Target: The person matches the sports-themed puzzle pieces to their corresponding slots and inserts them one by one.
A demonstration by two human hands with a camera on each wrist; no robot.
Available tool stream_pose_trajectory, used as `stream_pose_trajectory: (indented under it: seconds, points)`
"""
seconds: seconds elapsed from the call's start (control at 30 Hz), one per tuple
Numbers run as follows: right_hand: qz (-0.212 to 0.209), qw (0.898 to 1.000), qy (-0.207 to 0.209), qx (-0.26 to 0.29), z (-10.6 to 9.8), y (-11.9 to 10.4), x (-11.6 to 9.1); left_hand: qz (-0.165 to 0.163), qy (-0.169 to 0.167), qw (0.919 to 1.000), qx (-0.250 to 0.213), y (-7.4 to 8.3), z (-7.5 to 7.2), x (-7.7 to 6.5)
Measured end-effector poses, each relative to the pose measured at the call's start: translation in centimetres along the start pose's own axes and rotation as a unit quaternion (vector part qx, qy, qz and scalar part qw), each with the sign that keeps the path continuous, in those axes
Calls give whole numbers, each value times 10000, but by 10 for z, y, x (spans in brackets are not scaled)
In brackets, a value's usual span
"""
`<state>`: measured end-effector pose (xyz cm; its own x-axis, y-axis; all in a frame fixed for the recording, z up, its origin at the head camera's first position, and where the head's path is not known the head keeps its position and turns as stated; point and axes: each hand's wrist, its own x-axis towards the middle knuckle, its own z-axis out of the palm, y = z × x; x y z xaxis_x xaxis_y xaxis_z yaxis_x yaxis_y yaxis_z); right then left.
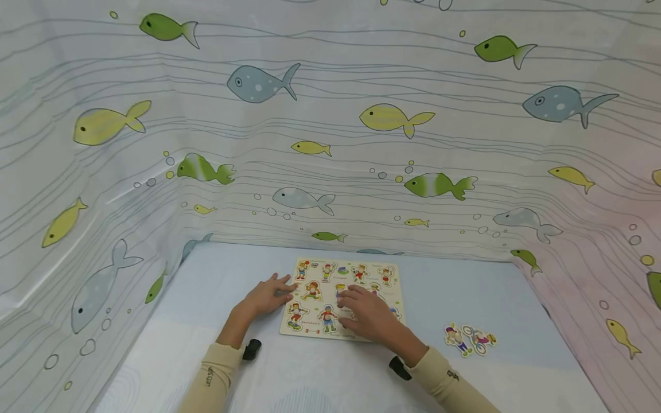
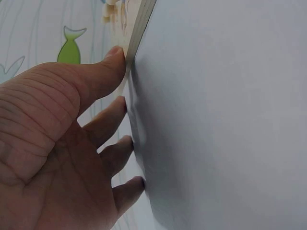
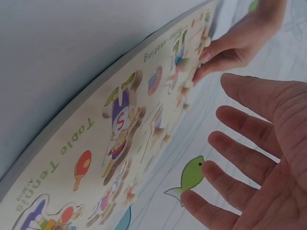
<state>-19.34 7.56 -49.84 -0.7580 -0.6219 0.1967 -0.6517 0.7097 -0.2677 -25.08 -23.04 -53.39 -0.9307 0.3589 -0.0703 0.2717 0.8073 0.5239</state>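
A cream puzzle board (image 1: pixel 327 289) printed with cartoon sports figures and words lies flat on the table. My left hand (image 1: pixel 267 295) rests at its left edge. In the left wrist view the thumb (image 2: pixel 114 60) touches the board's side, and the other fingertips are down by the table. Over the board's right half hovers my right hand (image 1: pixel 369 312), fingers spread and loosely bent, nothing held; it hides several figures. The right wrist view shows small knobs on some pieces, near a "Table Tennis" label, and a figure (image 3: pixel 120 115) with an S on its shirt.
Two loose cut-out pieces lie right of the board: a figure in a cap (image 1: pixel 459 342) and a cyclist on a bicycle (image 1: pixel 481 339), touching or overlapping. A fish-patterned sheet (image 1: pixel 341 172) hangs around the back and sides of the pale table (image 1: pixel 330 378).
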Motion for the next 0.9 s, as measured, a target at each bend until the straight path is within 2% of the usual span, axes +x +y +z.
stream_pose_trajectory:
  seconds: [0.53, 0.67, 0.9]
  points:
    - [52, 9991, 412, 82, -7, 16, -20, -46, -43, 10000, 40, 3, 0, 1]
    - [171, 9989, 423, 90, -8, 21, -25, -21, -57, 9999, 84, 2, 0, 1]
    - [145, 9985, 492, 207, -12, 26, -33, -1, -30, 10000, 88, -1, 1, 2]
